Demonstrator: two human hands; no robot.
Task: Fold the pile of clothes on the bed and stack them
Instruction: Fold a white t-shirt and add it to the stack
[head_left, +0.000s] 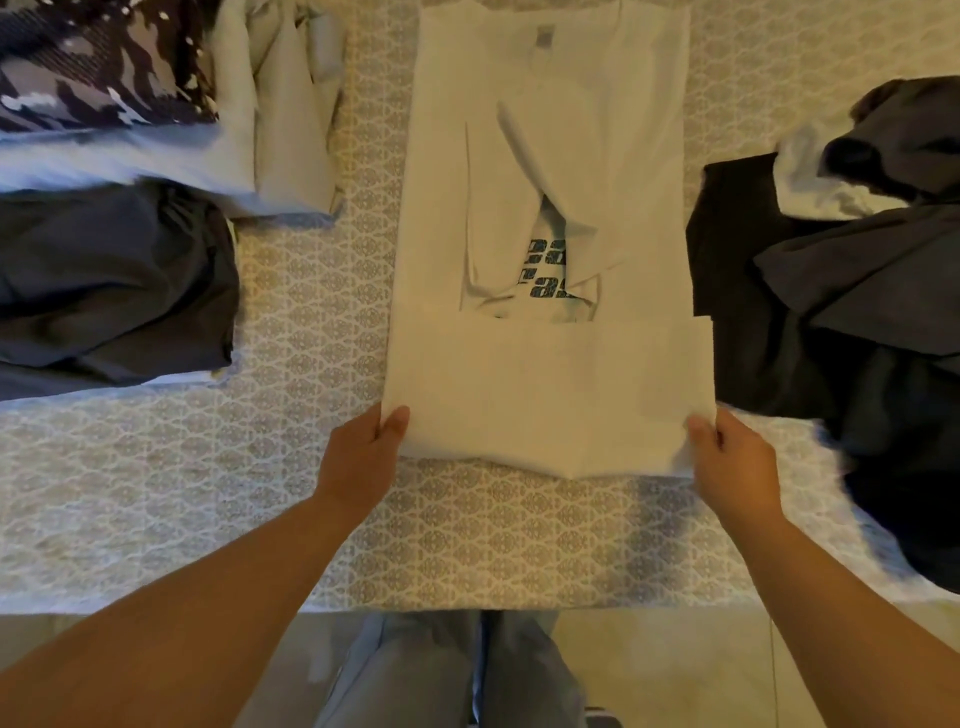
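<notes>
A white T-shirt (550, 171) lies lengthwise in the middle of the bed, its sides and sleeves folded inward over a blue print. Its bottom part is doubled up toward the print. My left hand (363, 457) pinches the near left corner of that fold, thumb on top. My right hand (732, 457) pinches the near right corner the same way. A pile of unfolded dark clothes (852, 291) with a white piece in it lies to the right.
On the left sit folded stacks: a dark grey garment (109, 280), a pale beige one (280, 104) and a camouflage-patterned one (98, 62). The patterned bedsheet (197, 493) shows between them. The bed's near edge runs just in front of my legs (452, 675).
</notes>
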